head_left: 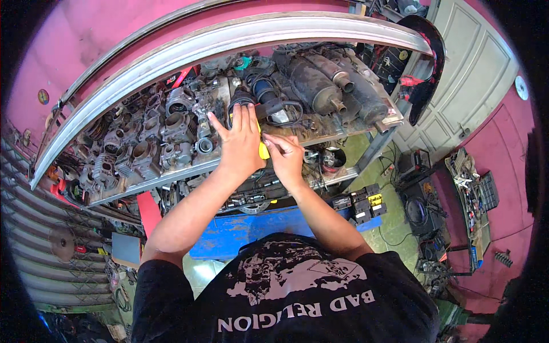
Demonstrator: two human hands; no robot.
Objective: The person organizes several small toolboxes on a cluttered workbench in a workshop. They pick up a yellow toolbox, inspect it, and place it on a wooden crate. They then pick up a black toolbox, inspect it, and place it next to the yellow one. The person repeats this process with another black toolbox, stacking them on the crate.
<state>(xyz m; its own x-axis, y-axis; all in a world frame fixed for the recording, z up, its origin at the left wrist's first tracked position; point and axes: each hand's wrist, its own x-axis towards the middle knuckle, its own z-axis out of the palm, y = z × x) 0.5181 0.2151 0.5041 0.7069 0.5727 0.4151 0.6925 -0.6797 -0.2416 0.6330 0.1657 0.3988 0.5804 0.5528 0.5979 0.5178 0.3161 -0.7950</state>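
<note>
Your left hand (pixel 243 144) lies over the yellow piece (pixel 263 151), fingers straight and pointing to the far side, thumb spread left. Your right hand (pixel 287 159) is at the right side of the yellow piece, fingers bent, thumb close to them. You cannot tell whether either hand grips it. The yellow piece is above the near edge of the shelf (pixel 154 183), between the engine parts (pixel 176 127) at left and the mufflers (pixel 315 87) at far right.

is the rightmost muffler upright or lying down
Lying down: the muffler rests on its long side on the shelf, not on an end.
</note>
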